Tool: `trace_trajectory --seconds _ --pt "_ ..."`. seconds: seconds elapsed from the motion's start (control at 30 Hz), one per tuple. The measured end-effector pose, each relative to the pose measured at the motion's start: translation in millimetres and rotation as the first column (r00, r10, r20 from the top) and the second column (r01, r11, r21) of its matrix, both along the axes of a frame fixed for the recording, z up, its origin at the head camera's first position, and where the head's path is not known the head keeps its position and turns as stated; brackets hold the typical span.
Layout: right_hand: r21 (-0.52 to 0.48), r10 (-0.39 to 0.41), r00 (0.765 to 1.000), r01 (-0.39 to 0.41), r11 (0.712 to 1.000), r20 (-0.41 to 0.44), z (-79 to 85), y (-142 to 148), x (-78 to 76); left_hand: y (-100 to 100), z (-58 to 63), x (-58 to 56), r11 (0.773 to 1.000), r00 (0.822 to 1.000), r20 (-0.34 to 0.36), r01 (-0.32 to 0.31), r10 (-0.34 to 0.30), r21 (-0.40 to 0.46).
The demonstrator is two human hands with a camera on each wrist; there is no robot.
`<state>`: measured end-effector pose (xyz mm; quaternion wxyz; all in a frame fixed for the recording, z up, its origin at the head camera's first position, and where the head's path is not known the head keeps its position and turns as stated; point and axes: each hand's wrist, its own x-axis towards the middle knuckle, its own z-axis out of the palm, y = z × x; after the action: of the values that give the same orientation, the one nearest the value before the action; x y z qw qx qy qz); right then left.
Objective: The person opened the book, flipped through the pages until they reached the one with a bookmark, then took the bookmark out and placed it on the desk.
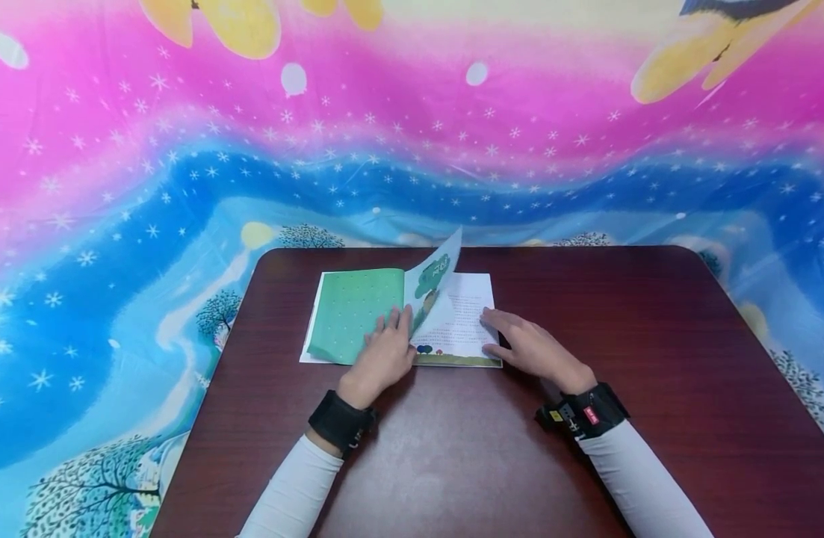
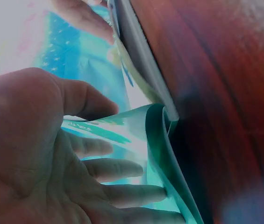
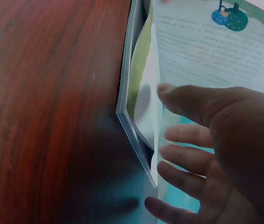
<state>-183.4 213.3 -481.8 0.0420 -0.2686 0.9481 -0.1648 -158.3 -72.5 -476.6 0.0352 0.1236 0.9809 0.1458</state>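
Note:
An open picture book (image 1: 452, 321) lies on the table. Its left side shows a dotted green page (image 1: 354, 306), and a single leaf (image 1: 438, 276) stands raised near the middle fold. My left hand (image 1: 385, 351) rests on the green page beside the fold, fingers extended; in the left wrist view its thumb (image 2: 92, 100) lies against the raised leaf. At the book's right edge, my right hand (image 1: 533, 347) touches the printed page with fingers fairly straight. The right wrist view shows its thumb (image 3: 183, 98) at a slightly lifted page edge.
A dark reddish-brown table (image 1: 479, 456) with rounded far corners carries the book. Behind it hangs a pink and blue cloth (image 1: 412, 127) with snowflakes and trees. Black straps with small devices (image 1: 583, 411) circle both wrists.

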Motion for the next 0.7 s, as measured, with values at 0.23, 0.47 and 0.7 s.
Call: trace_trajectory --seconds 0.23,0.47,0.7 --pt "0.039 0.045 0.999 -0.046 0.998 0.019 -3.2 -2.0 2.2 -7.1 4.1 -4.7 0.994 0.996 -0.067 -0.055 0.061 0.093" --pt "0.047 0.039 0.999 -0.041 0.998 0.033 -5.8 -1.8 2.0 -13.9 9.3 -8.7 0.985 0.969 -0.210 -0.106 0.133 0.136" --pt "0.046 0.040 0.999 -0.041 0.998 0.035 -6.2 -1.2 1.9 -20.2 14.4 -12.7 0.992 0.876 -0.466 -0.127 0.120 0.016"
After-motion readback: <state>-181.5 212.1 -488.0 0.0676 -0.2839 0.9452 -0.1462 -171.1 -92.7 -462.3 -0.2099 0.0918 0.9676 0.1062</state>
